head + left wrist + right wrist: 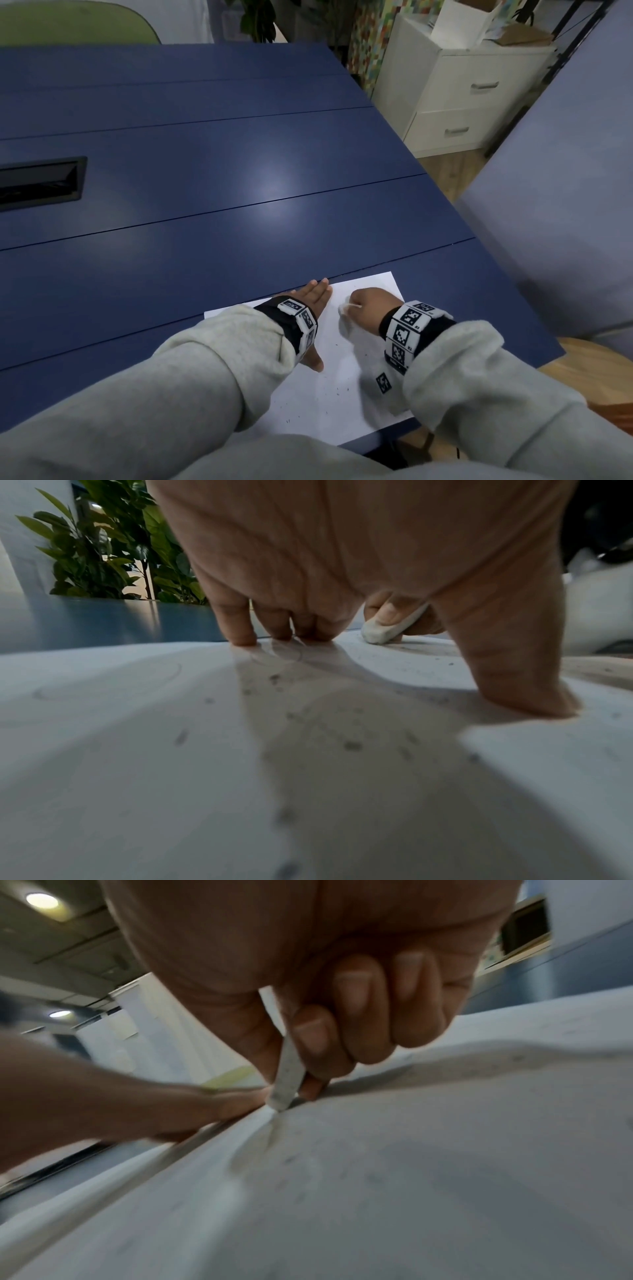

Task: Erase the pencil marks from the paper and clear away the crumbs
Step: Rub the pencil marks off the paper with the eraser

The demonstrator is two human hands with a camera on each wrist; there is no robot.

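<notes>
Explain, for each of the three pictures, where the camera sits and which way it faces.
Head: worn on the head, looks forward and down at the paper on the blue table; both grey sleeves, left hand, right hand show.
Left wrist: low over the paper, looks along the flat left hand's fingers.
Right wrist: low, looks along the right hand's curled fingers pinching the eraser.
Shared: all three show paper, eraser and both hands.

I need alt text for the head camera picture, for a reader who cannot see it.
The right hand grips a white eraser against a white paper on a blue table. The left hand lies flat on the paper; dark crumbs dot it.
</notes>
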